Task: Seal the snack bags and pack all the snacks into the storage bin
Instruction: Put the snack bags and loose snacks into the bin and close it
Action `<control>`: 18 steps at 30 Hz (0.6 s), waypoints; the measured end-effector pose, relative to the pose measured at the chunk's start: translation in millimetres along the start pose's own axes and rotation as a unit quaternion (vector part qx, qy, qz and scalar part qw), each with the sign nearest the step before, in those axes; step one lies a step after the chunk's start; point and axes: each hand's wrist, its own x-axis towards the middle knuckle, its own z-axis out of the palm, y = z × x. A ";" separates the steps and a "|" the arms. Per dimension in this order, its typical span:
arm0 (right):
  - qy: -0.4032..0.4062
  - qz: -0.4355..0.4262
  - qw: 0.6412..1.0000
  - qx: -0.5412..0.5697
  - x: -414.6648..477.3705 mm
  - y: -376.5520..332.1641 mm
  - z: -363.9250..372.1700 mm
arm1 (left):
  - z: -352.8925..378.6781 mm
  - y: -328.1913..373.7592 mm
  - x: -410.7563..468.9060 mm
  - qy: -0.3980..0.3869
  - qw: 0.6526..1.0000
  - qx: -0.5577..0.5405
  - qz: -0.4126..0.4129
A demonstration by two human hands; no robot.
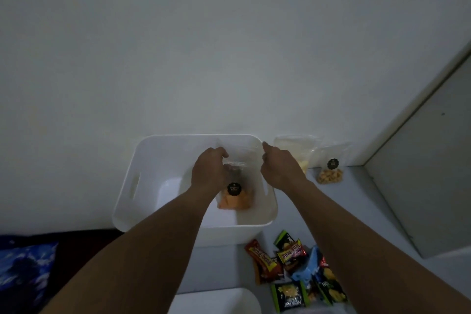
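A white storage bin (142, 158) stands against the wall. Over its inside I hold a clear bag of orange snacks (235, 201) with a black round label. My left hand (210, 168) pinches the bag's top left edge and my right hand (279, 166) pinches its top right corner. Two more clear snack bags lean on the wall to the right of the bin: one with pale yellow pieces (297, 150), one with brown nuts (330, 173). Several small wrapped snacks (288, 262) lie on the floor in front of the bin.
A blue clip-like item (308, 266) lies among the wrappers. A white lid or tray (216, 301) sits at the bottom edge. Dark blue patterned cloth (25, 270) lies at the bottom left. A grey door panel (420, 173) stands at the right.
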 end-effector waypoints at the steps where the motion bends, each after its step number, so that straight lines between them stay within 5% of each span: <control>1: 0.003 -0.002 1.000 0.004 -1.9 -0.4 -2.0 | -3.6 3.1 -0.9 0.010 1.000 0.006 0.007; 9: 0.027 0.001 0.999 -0.029 -16.8 22.5 -41.2 | -28.3 63.7 -2.2 0.043 0.993 0.014 0.113; 18: 0.048 0.042 0.996 -0.055 -9.6 134.0 -82.4 | 13.1 160.3 8.4 0.009 0.973 0.123 0.197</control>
